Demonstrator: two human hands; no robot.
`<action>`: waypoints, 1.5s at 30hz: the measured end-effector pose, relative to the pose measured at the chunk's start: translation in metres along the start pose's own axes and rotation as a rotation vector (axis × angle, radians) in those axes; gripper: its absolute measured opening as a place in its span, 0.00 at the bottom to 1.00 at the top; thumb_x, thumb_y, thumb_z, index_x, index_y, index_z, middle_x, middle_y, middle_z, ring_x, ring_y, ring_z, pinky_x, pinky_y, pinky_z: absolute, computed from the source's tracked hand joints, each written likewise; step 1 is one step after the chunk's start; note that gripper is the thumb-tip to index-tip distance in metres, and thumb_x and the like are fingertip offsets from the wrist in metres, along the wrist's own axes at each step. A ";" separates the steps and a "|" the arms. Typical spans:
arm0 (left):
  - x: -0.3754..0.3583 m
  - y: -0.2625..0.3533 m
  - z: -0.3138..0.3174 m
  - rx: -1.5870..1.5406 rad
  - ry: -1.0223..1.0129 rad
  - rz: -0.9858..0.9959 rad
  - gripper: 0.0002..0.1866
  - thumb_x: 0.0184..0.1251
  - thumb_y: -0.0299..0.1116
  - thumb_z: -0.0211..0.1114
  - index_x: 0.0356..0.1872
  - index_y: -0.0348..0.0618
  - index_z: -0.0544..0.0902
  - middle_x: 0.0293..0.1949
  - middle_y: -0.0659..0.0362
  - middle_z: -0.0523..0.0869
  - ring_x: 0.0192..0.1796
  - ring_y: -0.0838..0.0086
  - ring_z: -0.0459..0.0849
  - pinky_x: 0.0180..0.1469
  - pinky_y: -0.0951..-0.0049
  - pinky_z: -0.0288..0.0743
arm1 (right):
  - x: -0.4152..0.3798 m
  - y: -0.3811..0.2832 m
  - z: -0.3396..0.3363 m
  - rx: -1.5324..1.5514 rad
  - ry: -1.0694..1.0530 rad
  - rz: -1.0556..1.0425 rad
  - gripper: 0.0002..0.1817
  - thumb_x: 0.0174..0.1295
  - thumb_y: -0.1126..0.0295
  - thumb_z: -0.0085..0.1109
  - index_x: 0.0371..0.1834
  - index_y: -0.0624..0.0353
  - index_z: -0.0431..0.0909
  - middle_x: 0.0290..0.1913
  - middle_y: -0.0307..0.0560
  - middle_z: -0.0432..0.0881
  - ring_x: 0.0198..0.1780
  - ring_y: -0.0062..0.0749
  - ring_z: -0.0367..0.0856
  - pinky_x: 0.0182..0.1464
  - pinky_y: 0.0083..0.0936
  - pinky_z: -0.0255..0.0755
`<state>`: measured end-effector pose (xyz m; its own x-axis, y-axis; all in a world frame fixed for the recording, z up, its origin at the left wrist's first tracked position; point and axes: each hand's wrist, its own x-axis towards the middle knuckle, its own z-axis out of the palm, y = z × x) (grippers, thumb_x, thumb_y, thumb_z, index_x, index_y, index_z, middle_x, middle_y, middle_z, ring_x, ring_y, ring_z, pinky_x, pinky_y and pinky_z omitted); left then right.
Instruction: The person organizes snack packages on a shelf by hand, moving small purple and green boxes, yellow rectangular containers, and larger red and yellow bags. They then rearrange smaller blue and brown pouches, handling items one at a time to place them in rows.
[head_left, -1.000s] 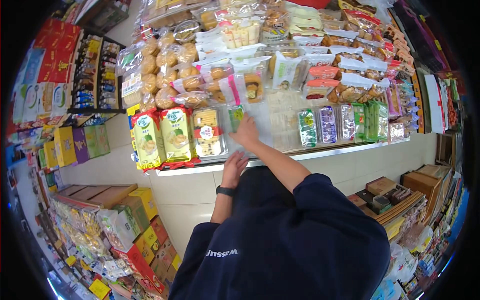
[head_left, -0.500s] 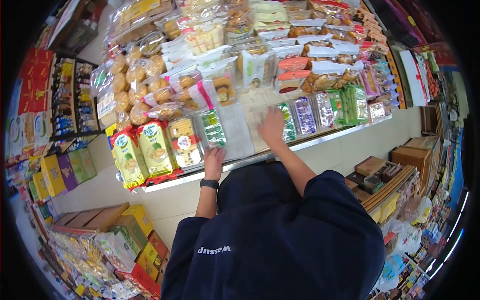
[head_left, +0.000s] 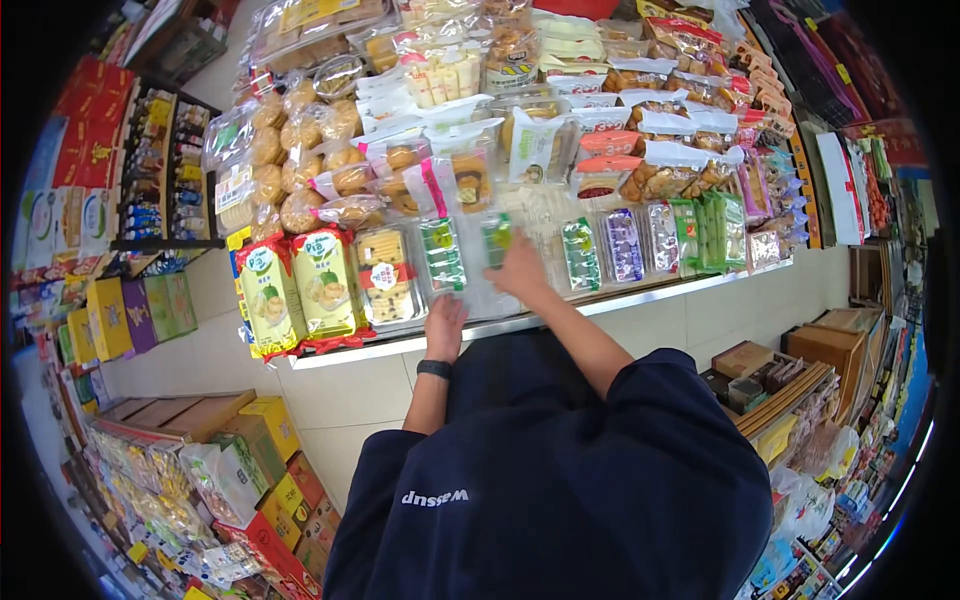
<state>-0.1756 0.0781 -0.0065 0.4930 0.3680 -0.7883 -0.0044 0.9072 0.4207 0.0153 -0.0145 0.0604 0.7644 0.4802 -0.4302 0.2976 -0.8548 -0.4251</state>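
In the head view, I am apparently placing a green pack (head_left: 494,232) near the worktop's (head_left: 400,342) front edge, under my right hand (head_left: 522,270); my left hand (head_left: 445,325) is resting by the left neighbour (head_left: 442,252). Whether either hand's fingers are clamping, I cannot tell. Next is calling for alignment. I am counting three such packs, two yellow bags (head_left: 328,285).
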 end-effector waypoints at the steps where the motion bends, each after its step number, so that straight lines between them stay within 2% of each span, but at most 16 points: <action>1: 0.000 -0.001 0.000 -0.032 0.006 -0.010 0.30 0.82 0.43 0.51 0.76 0.37 0.57 0.75 0.49 0.64 0.76 0.54 0.64 0.76 0.54 0.63 | -0.001 -0.025 0.004 0.017 -0.046 -0.051 0.63 0.47 0.50 0.77 0.78 0.74 0.47 0.63 0.75 0.70 0.64 0.65 0.74 0.64 0.46 0.73; 2: -0.004 0.000 0.003 0.008 0.005 0.000 0.31 0.84 0.49 0.46 0.76 0.38 0.56 0.74 0.48 0.65 0.76 0.55 0.64 0.76 0.54 0.61 | -0.001 -0.045 0.008 0.033 -0.071 -0.064 0.63 0.47 0.51 0.77 0.78 0.73 0.46 0.63 0.74 0.70 0.64 0.65 0.73 0.63 0.47 0.74; 6: -0.003 0.005 0.000 -0.168 -0.059 -0.062 0.36 0.84 0.53 0.44 0.78 0.36 0.52 0.76 0.47 0.62 0.75 0.55 0.65 0.77 0.53 0.58 | 0.006 -0.095 0.032 0.075 -0.121 -0.124 0.63 0.48 0.51 0.77 0.78 0.72 0.45 0.62 0.72 0.69 0.65 0.64 0.73 0.61 0.48 0.75; 10: -0.002 0.000 -0.002 -0.162 -0.062 -0.020 0.34 0.85 0.53 0.40 0.74 0.32 0.58 0.69 0.45 0.69 0.72 0.56 0.69 0.77 0.54 0.61 | 0.019 -0.101 0.057 0.005 -0.113 -0.103 0.62 0.51 0.51 0.77 0.78 0.71 0.45 0.64 0.71 0.66 0.64 0.63 0.73 0.59 0.46 0.77; 13: -0.002 -0.001 0.000 -0.173 -0.031 -0.020 0.33 0.84 0.51 0.44 0.76 0.34 0.56 0.74 0.47 0.64 0.74 0.55 0.67 0.77 0.53 0.60 | 0.021 -0.097 0.061 -0.034 -0.132 -0.114 0.61 0.53 0.49 0.75 0.79 0.71 0.45 0.67 0.72 0.63 0.65 0.63 0.73 0.59 0.46 0.77; 16: -0.001 0.000 0.000 -0.162 -0.083 -0.016 0.33 0.84 0.48 0.44 0.78 0.36 0.54 0.77 0.47 0.61 0.76 0.54 0.64 0.77 0.52 0.60 | 0.020 -0.087 0.059 0.004 -0.071 -0.105 0.61 0.52 0.49 0.76 0.78 0.73 0.46 0.59 0.67 0.70 0.60 0.57 0.77 0.57 0.44 0.78; 19: -0.002 0.002 0.007 -0.134 -0.024 0.020 0.30 0.84 0.48 0.43 0.76 0.39 0.57 0.76 0.47 0.61 0.76 0.56 0.64 0.76 0.52 0.62 | 0.025 -0.055 0.055 0.119 -0.081 -0.089 0.58 0.54 0.48 0.73 0.78 0.73 0.48 0.60 0.68 0.70 0.61 0.58 0.76 0.59 0.46 0.76; 22: 0.003 0.002 0.002 -0.160 -0.020 -0.012 0.29 0.84 0.48 0.46 0.76 0.42 0.60 0.77 0.48 0.60 0.77 0.56 0.62 0.76 0.54 0.62 | 0.024 0.010 0.043 -0.062 0.198 -0.088 0.54 0.54 0.53 0.71 0.76 0.72 0.53 0.63 0.75 0.69 0.65 0.63 0.72 0.64 0.46 0.72; 26: 0.002 0.007 0.003 -0.179 -0.046 -0.022 0.28 0.83 0.46 0.49 0.76 0.44 0.62 0.78 0.49 0.60 0.77 0.56 0.61 0.77 0.54 0.60 | 0.003 0.094 -0.004 -0.242 0.466 0.084 0.49 0.51 0.60 0.73 0.73 0.69 0.57 0.62 0.66 0.69 0.63 0.62 0.71 0.64 0.49 0.72; 27: 0.001 0.007 0.004 -0.186 -0.051 -0.014 0.28 0.83 0.46 0.49 0.76 0.45 0.61 0.78 0.48 0.60 0.77 0.55 0.61 0.77 0.54 0.60 | -0.001 0.107 -0.009 -0.229 0.389 0.172 0.50 0.51 0.60 0.74 0.74 0.68 0.56 0.62 0.66 0.68 0.64 0.62 0.70 0.64 0.49 0.72; 28: 0.001 0.007 0.001 -0.167 -0.102 -0.013 0.32 0.83 0.46 0.47 0.79 0.42 0.54 0.80 0.47 0.53 0.80 0.54 0.56 0.79 0.51 0.55 | -0.004 0.118 -0.014 -0.213 0.312 0.257 0.51 0.50 0.60 0.74 0.74 0.67 0.54 0.63 0.66 0.68 0.64 0.62 0.70 0.64 0.49 0.72; 32: 0.005 0.008 0.001 -0.170 -0.072 -0.029 0.30 0.83 0.46 0.47 0.78 0.45 0.57 0.80 0.48 0.54 0.79 0.55 0.58 0.79 0.51 0.55 | 0.002 0.134 -0.016 -0.153 0.192 0.390 0.58 0.47 0.56 0.77 0.76 0.67 0.49 0.63 0.67 0.69 0.65 0.63 0.71 0.65 0.49 0.72; 36: 0.003 0.010 -0.004 -0.149 -0.122 -0.018 0.28 0.82 0.48 0.48 0.76 0.48 0.61 0.80 0.48 0.55 0.79 0.56 0.58 0.78 0.53 0.57 | 0.009 0.101 -0.006 0.014 0.186 0.329 0.62 0.44 0.54 0.78 0.76 0.71 0.47 0.62 0.72 0.69 0.62 0.63 0.75 0.62 0.48 0.75; 38: 0.006 0.005 -0.008 -0.155 -0.135 -0.004 0.29 0.82 0.50 0.48 0.75 0.48 0.62 0.79 0.49 0.57 0.78 0.56 0.59 0.77 0.53 0.58 | 0.001 0.050 0.001 -0.007 0.114 0.223 0.62 0.45 0.49 0.76 0.76 0.70 0.47 0.65 0.76 0.68 0.62 0.64 0.77 0.64 0.46 0.74; 40: 0.009 0.002 -0.010 -0.176 -0.117 -0.006 0.29 0.82 0.52 0.47 0.75 0.47 0.63 0.78 0.49 0.59 0.78 0.57 0.61 0.76 0.53 0.58 | -0.009 -0.003 0.010 0.080 0.086 0.023 0.62 0.46 0.48 0.76 0.76 0.70 0.48 0.62 0.76 0.69 0.59 0.66 0.78 0.62 0.48 0.75; 45: 0.005 0.002 -0.007 -0.293 -0.048 -0.060 0.30 0.83 0.53 0.46 0.74 0.46 0.62 0.74 0.49 0.65 0.75 0.57 0.65 0.76 0.51 0.59 | -0.002 -0.096 0.030 0.041 -0.068 -0.126 0.61 0.46 0.49 0.77 0.76 0.70 0.49 0.58 0.71 0.70 0.55 0.63 0.80 0.51 0.47 0.80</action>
<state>-0.1794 0.0837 -0.0130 0.5402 0.3086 -0.7829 -0.2216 0.9497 0.2214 -0.0320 0.0730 0.0784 0.6812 0.5968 -0.4241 0.3644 -0.7787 -0.5107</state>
